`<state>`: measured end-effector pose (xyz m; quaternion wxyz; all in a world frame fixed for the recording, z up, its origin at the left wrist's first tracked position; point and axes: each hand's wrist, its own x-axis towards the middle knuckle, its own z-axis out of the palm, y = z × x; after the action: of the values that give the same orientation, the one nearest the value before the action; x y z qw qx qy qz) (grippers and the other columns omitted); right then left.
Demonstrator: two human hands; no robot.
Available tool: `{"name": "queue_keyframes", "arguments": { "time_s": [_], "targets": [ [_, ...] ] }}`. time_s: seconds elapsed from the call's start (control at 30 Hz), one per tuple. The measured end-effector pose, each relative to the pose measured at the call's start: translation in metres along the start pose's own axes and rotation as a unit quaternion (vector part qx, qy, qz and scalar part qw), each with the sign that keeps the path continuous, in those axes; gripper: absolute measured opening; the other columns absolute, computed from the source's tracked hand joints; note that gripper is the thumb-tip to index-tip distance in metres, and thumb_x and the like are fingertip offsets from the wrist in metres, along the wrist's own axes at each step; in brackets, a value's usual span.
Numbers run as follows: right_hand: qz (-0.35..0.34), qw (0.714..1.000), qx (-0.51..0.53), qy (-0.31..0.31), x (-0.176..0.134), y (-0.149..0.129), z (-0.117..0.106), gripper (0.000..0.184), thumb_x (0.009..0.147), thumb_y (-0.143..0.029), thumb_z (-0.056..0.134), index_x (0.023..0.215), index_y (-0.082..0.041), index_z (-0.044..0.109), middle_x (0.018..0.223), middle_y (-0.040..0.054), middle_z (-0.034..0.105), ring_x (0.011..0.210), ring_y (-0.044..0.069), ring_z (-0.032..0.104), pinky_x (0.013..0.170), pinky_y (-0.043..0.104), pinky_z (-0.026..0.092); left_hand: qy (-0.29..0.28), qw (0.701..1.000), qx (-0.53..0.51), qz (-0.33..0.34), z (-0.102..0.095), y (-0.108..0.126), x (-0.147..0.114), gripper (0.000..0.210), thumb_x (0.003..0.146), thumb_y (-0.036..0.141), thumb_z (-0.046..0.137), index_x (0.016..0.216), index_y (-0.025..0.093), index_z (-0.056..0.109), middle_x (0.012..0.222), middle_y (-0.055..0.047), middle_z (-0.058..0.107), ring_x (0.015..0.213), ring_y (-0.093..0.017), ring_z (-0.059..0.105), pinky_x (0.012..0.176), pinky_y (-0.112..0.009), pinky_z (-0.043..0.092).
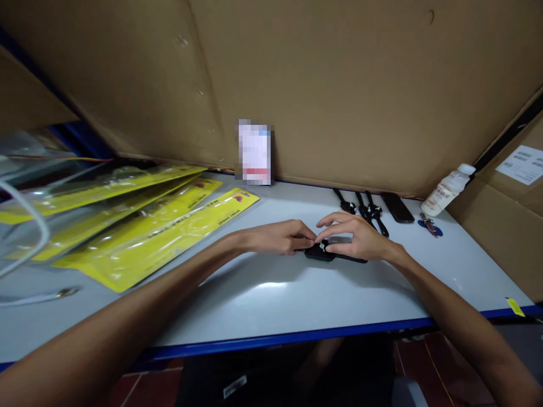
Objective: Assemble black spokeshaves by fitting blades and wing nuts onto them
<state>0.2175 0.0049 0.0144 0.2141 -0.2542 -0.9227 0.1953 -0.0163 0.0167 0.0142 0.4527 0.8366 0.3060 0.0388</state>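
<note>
A black spokeshave, with a silvery metal part on its middle, lies on the white tabletop in front of me. My left hand is closed on its left end, fingers bent and pinching. From the other side, my right hand reaches over the middle, thumb and fingertips at the silvery part. Its remaining fingers arch above, and the right handle sticks out under the palm. Beyond my right hand, several similar black spokeshaves lie side by side.
Clear blister packs with yellow cards fan out on the left, near a white cable. A pixelated upright panel leans on the cardboard wall. At right are a black phone, a white bottle and keys.
</note>
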Motion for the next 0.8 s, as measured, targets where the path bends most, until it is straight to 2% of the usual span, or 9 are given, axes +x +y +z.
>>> {"name": "queue_keyframes", "arguments": {
  "time_s": [0.1, 0.23, 0.43, 0.63, 0.8],
  "targets": [
    [0.030, 0.994, 0.107, -0.022, 0.001, 0.003, -0.004, 0.016, 0.084, -0.023, 0.075, 0.099, -0.025, 0.078, 0.120, 0.0066, 0.066, 0.112, 0.020, 0.061, 0.102, 0.042, 0.045, -0.031, 0.999, -0.025, 0.007, 0.000, 0.003, -0.001, 0.030, 0.089, 0.039, 0.048, 0.067, 0.021, 0.040, 0.060, 0.006, 0.030, 0.053, -0.009, 0.027, 0.049, -0.024, 0.022],
    [0.064, 0.975, 0.207, -0.057, 0.003, -0.001, -0.010, 0.014, 0.081, -0.023, 0.076, 0.095, -0.024, 0.078, 0.118, 0.0063, 0.065, 0.109, 0.018, 0.062, 0.093, 0.036, 0.050, -0.046, 0.997, -0.058, 0.023, 0.002, 0.009, -0.002, 0.033, 0.089, 0.040, 0.050, 0.064, 0.021, 0.041, 0.057, 0.006, 0.031, 0.051, -0.009, 0.027, 0.048, -0.025, 0.022],
    [0.087, 0.958, 0.260, -0.081, 0.003, -0.003, -0.011, 0.016, 0.079, -0.022, 0.077, 0.096, -0.023, 0.076, 0.117, 0.0052, 0.065, 0.108, 0.017, 0.061, 0.091, 0.034, 0.050, -0.045, 0.995, -0.085, 0.039, 0.002, 0.010, -0.002, 0.035, 0.089, 0.039, 0.053, 0.063, 0.021, 0.040, 0.054, 0.006, 0.033, 0.049, -0.009, 0.026, 0.048, -0.025, 0.020],
    [0.087, 0.943, 0.308, -0.094, 0.004, 0.000, -0.003, 0.016, 0.077, -0.022, 0.078, 0.091, -0.020, 0.072, 0.107, 0.0034, 0.066, 0.102, 0.017, 0.060, 0.088, 0.032, 0.047, -0.068, 0.991, -0.107, 0.050, 0.002, 0.009, -0.002, 0.035, 0.088, 0.037, 0.055, 0.061, 0.021, 0.040, 0.054, 0.007, 0.031, 0.049, -0.009, 0.027, 0.049, -0.026, 0.020],
    [0.100, 0.937, 0.323, -0.089, 0.004, 0.000, 0.000, 0.017, 0.076, -0.024, 0.078, 0.090, -0.019, 0.070, 0.102, 0.0029, 0.066, 0.097, 0.017, 0.059, 0.087, 0.033, 0.045, -0.073, 0.986, -0.143, 0.034, 0.003, 0.008, -0.002, 0.032, 0.088, 0.037, 0.054, 0.063, 0.020, 0.043, 0.054, 0.007, 0.030, 0.048, -0.009, 0.025, 0.047, -0.025, 0.018]
  ]
}}
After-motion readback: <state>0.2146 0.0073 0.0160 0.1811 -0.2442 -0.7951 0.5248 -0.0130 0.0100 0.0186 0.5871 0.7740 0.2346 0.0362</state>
